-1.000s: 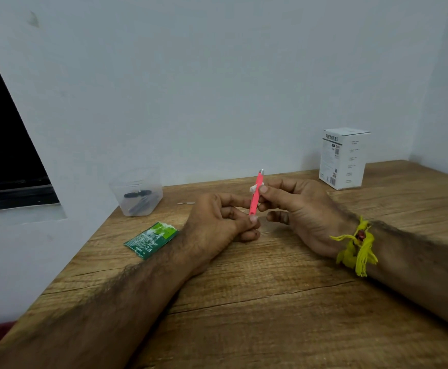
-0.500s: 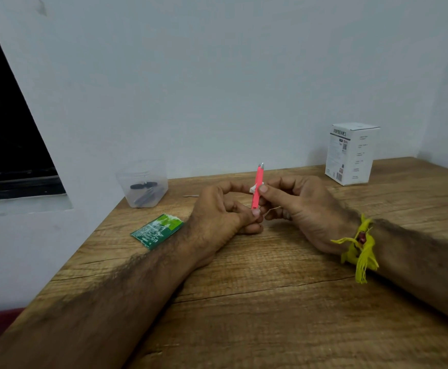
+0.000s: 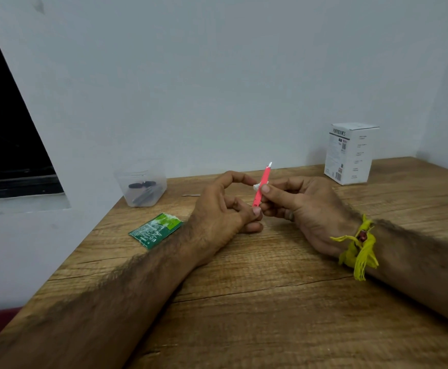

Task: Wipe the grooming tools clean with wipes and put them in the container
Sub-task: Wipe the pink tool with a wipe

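- The pink tool (image 3: 260,188) stands nearly upright above the counter (image 3: 244,302), pale tip up.
- Left hand (image 3: 223,209) pinches its lower end.
- Right hand (image 3: 297,206) presses a white wipe (image 3: 257,186) around its middle.

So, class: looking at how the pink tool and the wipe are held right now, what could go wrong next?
1. The pink tool is held upright, with the left hand gripping only its lower end; it might slip and drop onto the table.
2. The wipe pinched by the right hand is a small wad, so part of the tool may stay unwiped.
3. The container sits near the table edge; a careless reach could knock it off.
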Tool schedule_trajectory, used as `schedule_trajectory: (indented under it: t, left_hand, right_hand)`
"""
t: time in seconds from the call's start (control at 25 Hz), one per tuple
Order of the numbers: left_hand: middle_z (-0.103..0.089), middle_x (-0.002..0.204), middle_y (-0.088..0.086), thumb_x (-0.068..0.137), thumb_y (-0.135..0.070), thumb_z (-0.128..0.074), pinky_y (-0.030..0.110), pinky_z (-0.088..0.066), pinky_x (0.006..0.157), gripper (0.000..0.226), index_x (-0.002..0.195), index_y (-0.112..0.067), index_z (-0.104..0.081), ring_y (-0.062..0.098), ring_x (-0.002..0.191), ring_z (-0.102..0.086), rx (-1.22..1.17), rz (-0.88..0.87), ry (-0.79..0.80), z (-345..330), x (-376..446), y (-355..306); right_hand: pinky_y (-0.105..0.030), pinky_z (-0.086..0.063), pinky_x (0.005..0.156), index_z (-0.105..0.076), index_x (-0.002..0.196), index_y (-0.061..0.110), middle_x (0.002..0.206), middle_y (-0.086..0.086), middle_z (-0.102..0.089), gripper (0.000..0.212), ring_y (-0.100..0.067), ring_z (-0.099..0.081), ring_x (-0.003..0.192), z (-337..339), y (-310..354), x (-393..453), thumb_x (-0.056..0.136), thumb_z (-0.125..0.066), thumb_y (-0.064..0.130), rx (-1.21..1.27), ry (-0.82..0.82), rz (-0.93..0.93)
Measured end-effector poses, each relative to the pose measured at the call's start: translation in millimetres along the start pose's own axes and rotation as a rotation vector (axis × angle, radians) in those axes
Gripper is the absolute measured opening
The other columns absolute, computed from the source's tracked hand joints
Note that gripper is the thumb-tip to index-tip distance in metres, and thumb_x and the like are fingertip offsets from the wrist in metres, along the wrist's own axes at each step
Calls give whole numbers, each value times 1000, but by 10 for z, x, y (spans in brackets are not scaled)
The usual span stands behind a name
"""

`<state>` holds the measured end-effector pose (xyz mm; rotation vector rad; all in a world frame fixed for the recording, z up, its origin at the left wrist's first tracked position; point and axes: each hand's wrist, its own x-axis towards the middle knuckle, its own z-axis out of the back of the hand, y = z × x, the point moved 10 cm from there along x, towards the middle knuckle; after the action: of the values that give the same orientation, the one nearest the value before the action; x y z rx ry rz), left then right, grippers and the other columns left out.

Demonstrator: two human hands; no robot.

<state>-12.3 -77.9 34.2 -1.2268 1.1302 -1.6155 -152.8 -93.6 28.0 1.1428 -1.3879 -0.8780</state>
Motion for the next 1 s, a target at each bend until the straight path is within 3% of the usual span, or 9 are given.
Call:
schedule_trajectory:
  t: [0.2,0.48,0.6,0.76,1.0]
  left_hand:
    - [-65,88,39,85,10,-71,33,-63,66,41,114,-17,-60,32,73,-70,70,-56,-26,10,1,-55]
    - [-66,74,28,85,7,-73,43,-64,68,37,110,-17,-58,34,67,-71,177,-92,-45,0,33,-48]
    - [-70,76,23,84,6,-74,43,-64,68,38,110,-15,-57,32,68,-74,180,-71,-36,9,38,-31]
    - [-71,85,28,83,6,-75,36,-64,66,43,115,-12,-53,36,74,-75,147,-19,-40,18,32,0]
    - [-72,86,28,83,5,-76,29,-62,62,46,117,-13,-51,29,71,-76,112,17,-59,45,27,23]
  right_hand:
    - [-26,-59,64,-74,93,-3,78,-18,-75,15,-19,-71,66,12,165,-21,83,-75,7,-179,-20,117]
    - [-25,-61,64,-74,90,4,75,-9,-74,5,-16,-74,68,-9,321,-87,91,-69,4,-485,-71,231]
    - [-26,-61,64,-73,91,0,79,-15,-74,7,-21,-74,69,0,181,-40,92,-66,2,-367,-29,119]
    - [-16,-50,53,-74,92,-1,82,-15,-74,10,-11,-68,64,-14,53,-10,93,-64,2,-251,37,14]
    - [-29,-57,67,-74,90,0,84,-14,-75,12,-18,-71,75,-34,32,21,94,-63,5,-283,82,26]
